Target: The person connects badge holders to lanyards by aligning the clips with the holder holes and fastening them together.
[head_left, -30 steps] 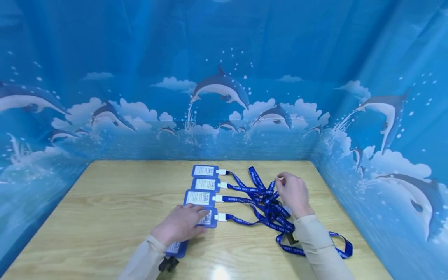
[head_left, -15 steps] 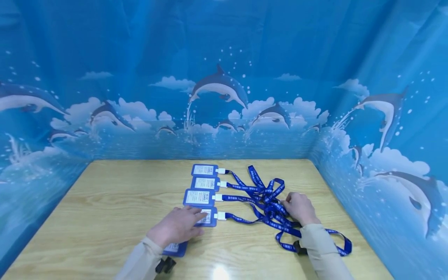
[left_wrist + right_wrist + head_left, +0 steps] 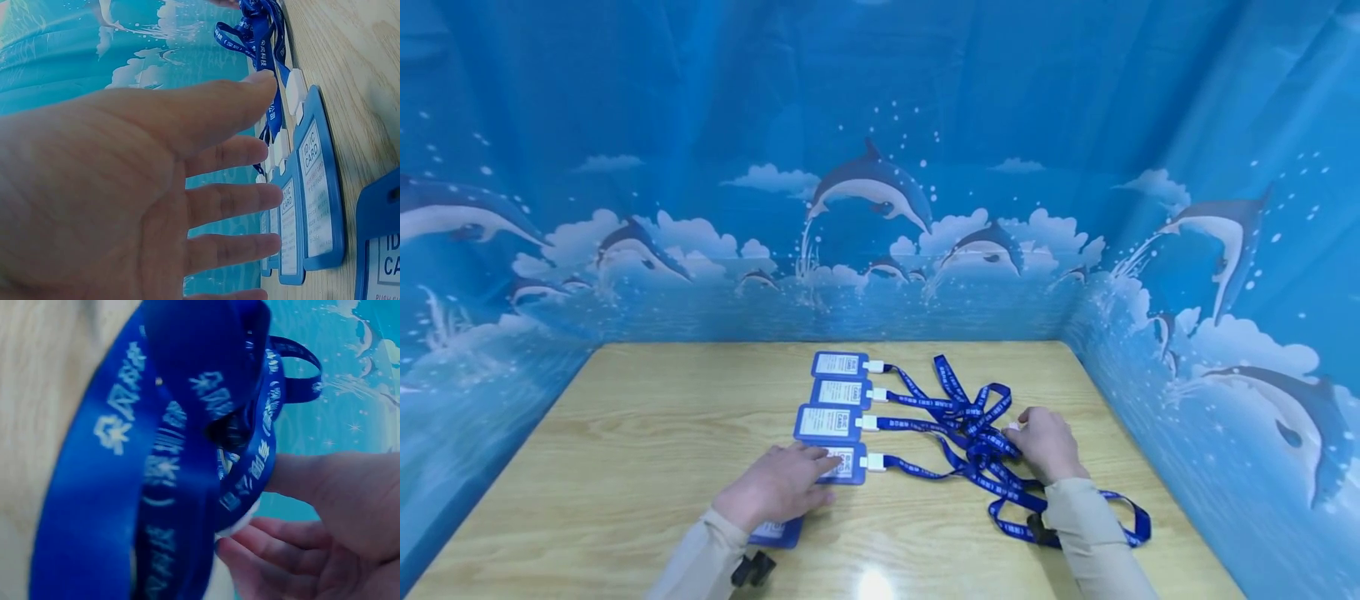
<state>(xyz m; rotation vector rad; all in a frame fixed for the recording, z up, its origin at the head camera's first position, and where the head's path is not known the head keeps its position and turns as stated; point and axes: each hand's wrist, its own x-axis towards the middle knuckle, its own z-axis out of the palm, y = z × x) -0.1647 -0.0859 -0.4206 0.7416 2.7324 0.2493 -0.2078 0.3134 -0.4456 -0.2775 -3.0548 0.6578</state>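
Blue ID badge holders lie in a column on the wooden table, each of the upper ones tied by a white clip to a blue printed lanyard [image 3: 910, 427]. My left hand [image 3: 778, 485] has its fingers straight over the nearest clipped badge holder [image 3: 852, 463]. Partly under that wrist is another badge holder [image 3: 782, 535]. The lanyards gather on the right in a tangled pile [image 3: 988, 450]. At the pile's right side my right hand [image 3: 1047, 443] pinches a lanyard by a small white piece [image 3: 245, 520] between thumb and fingers. Blue straps cover much of the right wrist view.
A lanyard loop [image 3: 1138, 525] reaches out right under the right forearm, with a black piece [image 3: 1040, 529] beside the sleeve. Another black object [image 3: 754, 570] is at the left cuff. A dolphin-print curtain [image 3: 880, 208] encloses the table's back and sides.
My right hand has come down from the pile's far side toward me and now works at its right edge. A strap loop it covered lies exposed. The left hand has hardly moved.
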